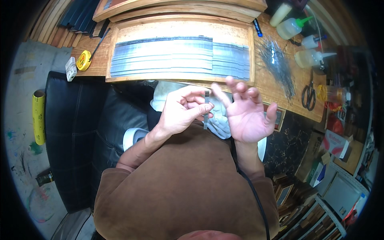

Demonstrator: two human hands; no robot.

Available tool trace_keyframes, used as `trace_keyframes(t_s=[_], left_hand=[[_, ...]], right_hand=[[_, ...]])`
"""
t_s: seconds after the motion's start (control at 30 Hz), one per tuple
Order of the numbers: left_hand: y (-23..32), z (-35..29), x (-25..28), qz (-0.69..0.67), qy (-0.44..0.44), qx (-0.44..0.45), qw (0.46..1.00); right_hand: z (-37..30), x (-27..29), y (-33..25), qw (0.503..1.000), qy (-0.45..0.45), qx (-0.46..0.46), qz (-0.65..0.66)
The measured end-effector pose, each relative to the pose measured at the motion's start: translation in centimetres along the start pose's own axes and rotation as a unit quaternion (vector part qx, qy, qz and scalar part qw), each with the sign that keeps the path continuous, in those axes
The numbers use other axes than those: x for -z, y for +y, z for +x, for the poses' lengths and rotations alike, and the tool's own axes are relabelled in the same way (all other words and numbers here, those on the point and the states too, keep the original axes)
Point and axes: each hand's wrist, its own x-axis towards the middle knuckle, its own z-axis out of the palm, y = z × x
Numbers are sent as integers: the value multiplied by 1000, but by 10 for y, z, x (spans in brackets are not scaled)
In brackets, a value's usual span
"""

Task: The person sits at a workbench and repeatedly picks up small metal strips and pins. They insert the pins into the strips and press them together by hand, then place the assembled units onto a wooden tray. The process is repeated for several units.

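My left hand [178, 112] pinches a narrow, dark grey banded strip [205, 122] between thumb and fingers, in front of my chest. The strip hangs roughly upright, its lower end below the fingertips. To its right my right hand [250, 122] is raised with the palm showing and the fingers spread, holding nothing; one finger is blurred. Just beyond both hands lies a shallow wooden tray [252, 52] on the bench. Rows of thin grey strips [160, 58] are packed in the tray's nearer part, bright with glare.
A yellow tape measure [83, 61] lies left of the tray, by a white block [71, 69]. Loose thin wires [276, 64], black scissors [309, 96] and squeeze bottles [290, 29] occupy the bench's right side. More wooden trays [184, 14] are stacked behind. A black sofa [72, 132] stands left.
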Motion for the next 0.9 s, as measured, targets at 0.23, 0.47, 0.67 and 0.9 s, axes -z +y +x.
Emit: trace_keyframes(t_s=[0.23,0.47,0.67,0.9], left_hand=[[-4,19,0,216,-9,-258,942],[6,51,0,312,20,-416,854],[3,55,7,332,3,-385,861],[6,31,13,354,-9,-340,871]], right_hand=[[25,-25,-3,728,8,37,-684],[50,-22,-4,717,-53,91,-689],[49,-19,-1,707,-47,104,-698],[32,-21,13,725,-43,96,-680]])
